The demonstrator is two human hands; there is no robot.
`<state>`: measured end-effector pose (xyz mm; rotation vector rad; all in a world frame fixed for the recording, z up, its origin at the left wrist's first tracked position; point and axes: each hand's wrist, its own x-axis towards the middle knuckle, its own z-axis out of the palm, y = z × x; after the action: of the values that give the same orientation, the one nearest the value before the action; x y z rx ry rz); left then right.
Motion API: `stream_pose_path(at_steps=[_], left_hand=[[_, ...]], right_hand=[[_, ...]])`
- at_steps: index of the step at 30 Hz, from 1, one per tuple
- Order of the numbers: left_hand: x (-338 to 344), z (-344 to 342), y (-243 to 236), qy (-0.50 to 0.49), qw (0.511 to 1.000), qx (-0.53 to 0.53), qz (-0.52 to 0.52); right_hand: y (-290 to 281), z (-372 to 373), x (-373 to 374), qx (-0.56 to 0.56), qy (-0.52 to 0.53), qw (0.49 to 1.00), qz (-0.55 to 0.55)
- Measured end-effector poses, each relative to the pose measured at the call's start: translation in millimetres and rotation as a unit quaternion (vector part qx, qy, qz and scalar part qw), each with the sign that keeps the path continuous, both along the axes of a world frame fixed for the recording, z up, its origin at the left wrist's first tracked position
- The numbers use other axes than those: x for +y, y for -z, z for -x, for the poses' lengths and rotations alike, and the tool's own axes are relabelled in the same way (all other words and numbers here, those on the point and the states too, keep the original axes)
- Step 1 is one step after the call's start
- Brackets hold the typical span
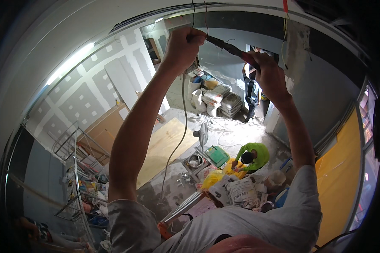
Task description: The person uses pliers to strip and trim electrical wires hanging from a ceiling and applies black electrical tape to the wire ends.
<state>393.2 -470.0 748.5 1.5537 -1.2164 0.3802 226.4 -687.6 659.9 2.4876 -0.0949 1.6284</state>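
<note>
Raised high in front of me, my left hand (185, 47) is closed around thin wires, a black wire (193, 14) and a red wire (207, 19) that come down from above. A grey cable (185, 114) hangs from below this hand toward the floor. My right hand (269, 76) grips a pair of pliers (231, 47) with dark jaws and a red and black handle. The tips of the pliers reach the fingers of my left hand, close to the red wire. Whether the jaws are closed on the wire is too small to tell.
Far below, a person in a bright green top (257, 156) bends over yellow bags. Another person (252, 92) stands by a doorway near stacked sacks (230, 103). A pedestal fan (203, 134), plywood sheet (164, 147), ladder (183, 206) and metal scaffold frame (77, 168) are around. Loose wires (285, 38) hang at upper right.
</note>
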Motion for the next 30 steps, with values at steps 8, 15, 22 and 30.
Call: stream_pose_path(at_steps=[8,15,22,30], left_hand=[[4,-5,3,0.105,0.985,0.135,0.002],[2,-8,11,0.103,0.990,0.099,0.005],[-1,10,12,0.039,0.999,-0.019,0.021],[-9,7,14,-0.061,0.976,-0.186,0.093]], right_hand=[[17,-5,6,0.100,-0.378,0.746,-0.539],[-44,-40,32,0.094,-0.392,0.760,-0.510],[-81,-88,39,0.081,-0.429,0.784,-0.441],[-98,-84,50,0.114,-0.443,0.746,-0.484]])
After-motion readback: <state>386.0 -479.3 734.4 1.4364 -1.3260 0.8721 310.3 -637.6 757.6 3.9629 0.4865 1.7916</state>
